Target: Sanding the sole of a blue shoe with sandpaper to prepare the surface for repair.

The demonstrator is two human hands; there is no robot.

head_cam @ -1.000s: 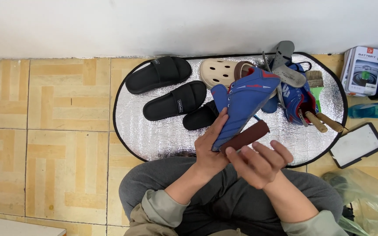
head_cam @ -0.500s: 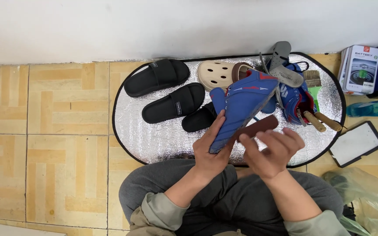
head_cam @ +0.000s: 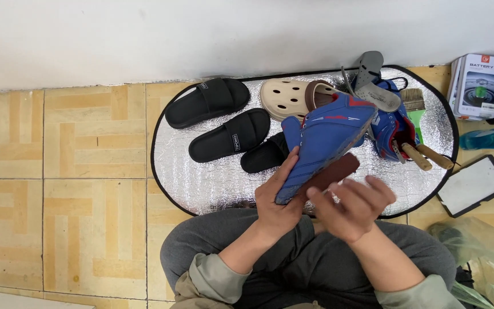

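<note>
A silver oval mat (head_cam: 201,183) lies on the tiled floor. Above its near edge, the left hand (head_cam: 278,200) grips a blue sports shoe (head_cam: 324,140) with red trim, sole side turned rightward. The right hand (head_cam: 350,206) presses a brown sanding block (head_cam: 333,171) against that sole.

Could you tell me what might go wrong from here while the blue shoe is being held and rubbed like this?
The left hand grips only one end of the blue shoe, so it might twist or slip under pressure. The right hand presses a brown block along the shoe's edge with fingers close by, so a slip could scrape them. The other blue shoe and wooden-handled brushes lie just beyond, where a slip could knock them.
</note>
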